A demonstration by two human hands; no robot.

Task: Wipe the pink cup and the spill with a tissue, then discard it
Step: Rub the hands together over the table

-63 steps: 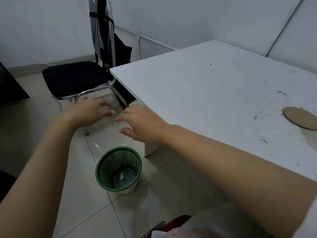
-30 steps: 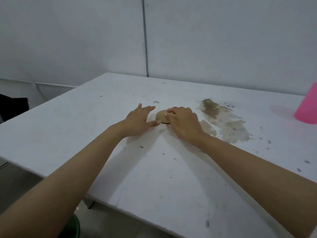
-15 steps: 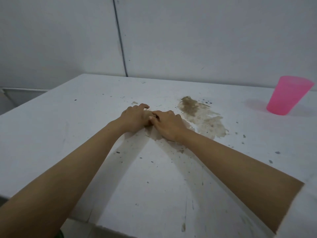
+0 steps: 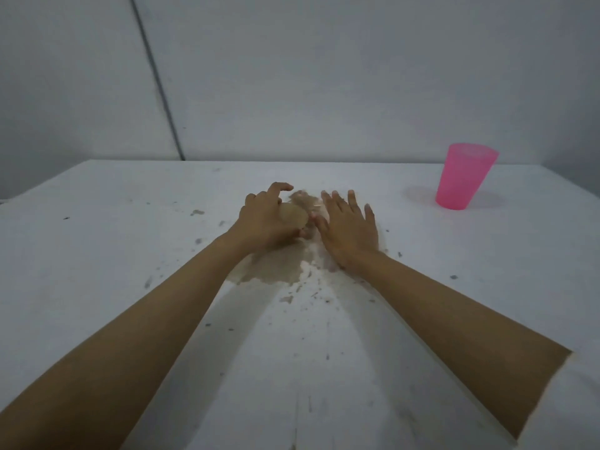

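Brown disc [image 4: 293,215] now lifted, right hand [image 4: 349,228] spread

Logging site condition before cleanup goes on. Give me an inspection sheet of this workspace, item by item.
Surface: white table, scuffed, with dark specks scattered across it.
Job's things: pink cup upright at far right, apart from both hands; brown spill spread mid-table between the forearms; no tissue seen.
Clutter: round tan disc, held in the left hand.
Grips: left hand closed around the disc; right hand flat, fingers spread, palm down on the spill area.
Cables: nothing seen.
Surroundings: plain grey wall with one dark vertical seam at left.
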